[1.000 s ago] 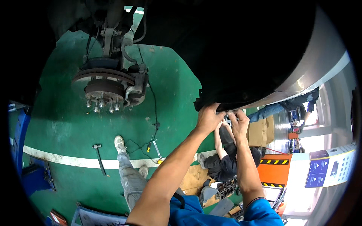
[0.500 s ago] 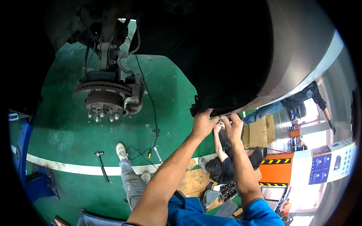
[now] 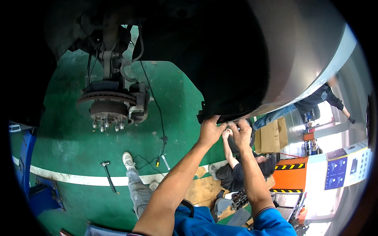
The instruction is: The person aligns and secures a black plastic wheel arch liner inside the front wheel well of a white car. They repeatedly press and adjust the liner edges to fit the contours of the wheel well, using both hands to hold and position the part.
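Observation:
Both my hands are at the lower edge of a raised car's body, where the black wheel arch liner meets the grey painted panel. My left hand is closed on the liner's lower edge, its thumb toward me and its fingertips hidden behind the edge. Just beside it, my right hand is pinched at the panel's bottom rim. Whether it holds a small part there I cannot make out. To the left hangs a bare wheel hub with its brake disc and wheel studs.
A co-worker crouches beyond my arms, one hand close to mine in the picture. Another person stands at far right. A hammer, a yellow-handled screwdriver and a cable lie on the green floor. A blue lift arm stands left.
The view has shifted slightly, and the panel appears a little farther left. My hands keep their hold at the edge. The standing person's gloved hand has risen slightly.

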`<state>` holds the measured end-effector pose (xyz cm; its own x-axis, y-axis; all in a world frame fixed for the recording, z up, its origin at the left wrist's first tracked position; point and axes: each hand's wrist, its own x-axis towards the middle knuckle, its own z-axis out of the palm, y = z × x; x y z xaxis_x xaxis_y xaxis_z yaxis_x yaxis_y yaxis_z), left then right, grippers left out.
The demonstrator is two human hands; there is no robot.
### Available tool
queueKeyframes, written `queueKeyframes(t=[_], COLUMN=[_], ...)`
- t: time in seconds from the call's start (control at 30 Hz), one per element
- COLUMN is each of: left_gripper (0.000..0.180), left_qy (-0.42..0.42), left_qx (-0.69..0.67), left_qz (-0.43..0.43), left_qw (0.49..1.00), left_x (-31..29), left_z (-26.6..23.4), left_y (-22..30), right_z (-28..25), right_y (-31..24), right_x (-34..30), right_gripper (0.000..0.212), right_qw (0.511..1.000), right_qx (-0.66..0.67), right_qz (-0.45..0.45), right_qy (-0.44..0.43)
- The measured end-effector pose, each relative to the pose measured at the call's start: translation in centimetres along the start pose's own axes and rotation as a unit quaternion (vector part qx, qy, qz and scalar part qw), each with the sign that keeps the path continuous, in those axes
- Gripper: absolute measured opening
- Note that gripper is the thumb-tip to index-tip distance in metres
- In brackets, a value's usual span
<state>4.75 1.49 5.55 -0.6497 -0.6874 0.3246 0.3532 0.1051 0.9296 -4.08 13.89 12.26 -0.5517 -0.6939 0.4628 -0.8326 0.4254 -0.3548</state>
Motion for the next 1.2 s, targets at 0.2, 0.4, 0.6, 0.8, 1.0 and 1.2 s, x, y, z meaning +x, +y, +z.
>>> queueKeyframes(t=[0.2,0.4,0.6,0.8,1.0,1.2], left_gripper=[0.044,0.043,0.04,0.034,0.037,0.045], left_qy=[0.006,0.015,0.003,-0.014,-0.013,-0.042], left_qx=[-0.017,0.002,-0.021,-0.048,-0.065,0.003], left_qz=[-0.01,-0.002,-0.014,-0.038,-0.033,-0.066], left_qw=[1.0,1.0,1.0,0.998,0.997,0.997], left_x=[-0.1,-0.1,-0.1,-0.1,0.0,0.1], left_z=[0.2,0.2,0.4,0.5,0.6,-0.3], left_y=[0.0,0.5,-0.1,0.0,0.3,1.6], right_z=[-0.2,-0.3,-0.2,-0.5,-0.6,-0.7], right_y=[0.1,0.1,0.2,0.0,-0.2,-0.7], right_x=[-0.1,-0.1,-0.2,0.0,0.1,0.1], right_gripper=[0.02,0.021,0.025,0.025,0.025,0.026], right_qw=[1.0,1.0,1.0,1.0,1.0,1.0], right_qx=[-0.007,-0.016,0.005,-0.004,-0.009,-0.001], right_qz=[0.015,0.008,0.011,0.004,-0.004,0.004], right_qy=[-0.012,-0.006,0.004,0.002,0.007,0.014])
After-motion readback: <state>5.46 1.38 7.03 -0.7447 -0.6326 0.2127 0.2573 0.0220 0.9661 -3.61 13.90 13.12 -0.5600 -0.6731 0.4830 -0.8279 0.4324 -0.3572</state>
